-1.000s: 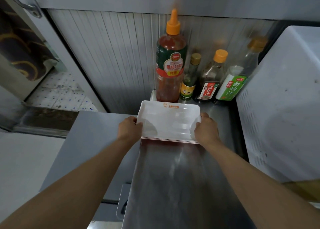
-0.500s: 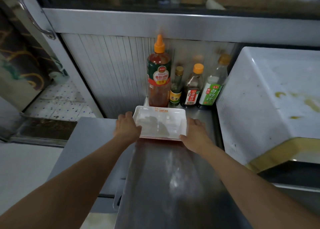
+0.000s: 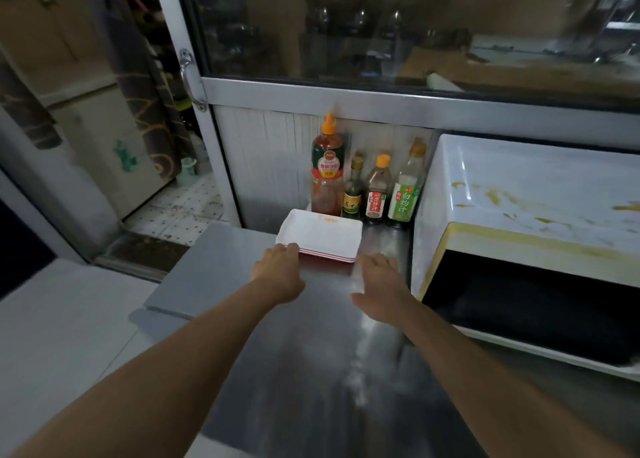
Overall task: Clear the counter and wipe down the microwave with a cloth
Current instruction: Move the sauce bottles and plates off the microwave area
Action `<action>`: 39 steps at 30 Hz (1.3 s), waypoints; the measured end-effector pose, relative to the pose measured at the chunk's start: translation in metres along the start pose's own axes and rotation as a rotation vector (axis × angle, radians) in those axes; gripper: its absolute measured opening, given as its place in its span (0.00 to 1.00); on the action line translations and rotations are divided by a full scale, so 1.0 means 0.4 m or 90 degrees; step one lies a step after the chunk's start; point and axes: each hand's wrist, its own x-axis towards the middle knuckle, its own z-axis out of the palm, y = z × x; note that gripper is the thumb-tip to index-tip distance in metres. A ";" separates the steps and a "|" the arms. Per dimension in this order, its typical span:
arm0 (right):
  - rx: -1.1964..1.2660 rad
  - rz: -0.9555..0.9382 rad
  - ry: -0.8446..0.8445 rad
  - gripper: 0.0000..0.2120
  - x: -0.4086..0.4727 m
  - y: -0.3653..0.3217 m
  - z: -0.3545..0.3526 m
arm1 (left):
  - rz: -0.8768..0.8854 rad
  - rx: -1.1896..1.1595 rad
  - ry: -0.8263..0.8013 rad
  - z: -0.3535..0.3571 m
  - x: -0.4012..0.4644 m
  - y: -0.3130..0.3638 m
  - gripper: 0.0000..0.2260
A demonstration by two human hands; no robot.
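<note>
A small stack of white rectangular trays point(image 3: 320, 234) with red undersides lies on the steel counter point(image 3: 329, 353), just in front of the sauce bottles. My left hand point(image 3: 277, 270) is at the stack's near left corner, fingertips touching its edge. My right hand point(image 3: 379, 284) hovers flat, fingers straight, just off the stack's near right corner and holds nothing. The white microwave point(image 3: 526, 215) stands at the right, its top smeared with yellow-brown stains, its dark door facing me.
Several sauce bottles stand against the back wall: a tall red one with an orange cap point(image 3: 327, 170), then smaller ones point(image 3: 377, 193) toward the microwave. A glass window with a metal frame point(image 3: 381, 94) runs above. At the left an open doorway shows a tiled floor point(image 3: 180, 212).
Both hands have let go of the tray stack and drawn back a little; the right hand is clear of it. The view has pulled back and lifted, showing more of the microwave.
</note>
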 end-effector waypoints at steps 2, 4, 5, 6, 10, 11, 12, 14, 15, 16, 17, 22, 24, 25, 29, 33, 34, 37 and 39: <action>-0.007 -0.028 0.007 0.31 -0.070 0.013 -0.015 | -0.004 -0.007 0.002 0.006 -0.076 0.025 0.24; 0.003 -0.031 0.005 0.33 -0.135 0.028 -0.030 | -0.007 -0.013 0.011 0.009 -0.144 0.052 0.27; 0.009 -0.029 0.002 0.33 -0.166 0.034 -0.038 | -0.010 -0.016 0.014 0.011 -0.177 0.065 0.27; 0.010 -0.030 -0.002 0.33 -0.194 0.041 -0.044 | -0.013 -0.017 0.013 0.013 -0.208 0.078 0.27; 0.013 -0.029 -0.009 0.33 -0.294 0.065 -0.065 | -0.003 0.014 -0.004 0.024 -0.313 0.127 0.29; 0.013 -0.027 -0.010 0.33 -0.316 0.072 -0.070 | 0.002 0.019 -0.009 0.025 -0.333 0.141 0.29; 0.011 -0.023 -0.011 0.33 -0.338 0.079 -0.074 | 0.007 0.019 -0.012 0.026 -0.350 0.155 0.29; 0.013 -0.012 -0.006 0.33 -0.382 0.098 -0.082 | 0.022 0.024 -0.015 0.027 -0.378 0.186 0.28; 0.019 -0.005 0.000 0.32 -0.403 0.109 -0.085 | 0.031 0.031 -0.015 0.028 -0.390 0.202 0.28; 0.026 0.004 0.005 0.31 -0.425 0.121 -0.087 | 0.040 0.037 -0.016 0.030 -0.403 0.219 0.28; 0.032 0.014 0.011 0.30 -0.446 0.133 -0.089 | 0.050 0.042 -0.016 0.033 -0.415 0.234 0.28; 0.041 0.067 0.027 0.32 -0.550 0.193 -0.094 | 0.106 0.051 -0.029 0.051 -0.481 0.308 0.29; 0.042 0.095 0.036 0.35 -0.602 0.214 -0.095 | 0.132 0.049 -0.034 0.060 -0.516 0.331 0.29; 0.037 0.108 0.040 0.35 -0.631 0.224 -0.097 | 0.147 0.047 -0.037 0.065 -0.534 0.341 0.29; 0.047 0.171 0.038 0.37 -0.760 0.255 -0.100 | 0.199 0.028 -0.064 0.099 -0.620 0.385 0.28; 0.044 0.234 0.045 0.37 -0.899 0.301 -0.100 | 0.255 0.028 -0.087 0.155 -0.700 0.441 0.28; 0.043 0.250 0.048 0.37 -0.931 0.317 -0.101 | 0.267 0.030 -0.095 0.168 -0.718 0.457 0.28; 0.031 0.300 0.056 0.36 -1.013 0.371 -0.102 | 0.300 0.031 -0.110 0.205 -0.762 0.512 0.29; 0.012 0.329 0.056 0.34 -1.054 0.416 -0.107 | 0.316 0.023 -0.118 0.222 -0.785 0.553 0.27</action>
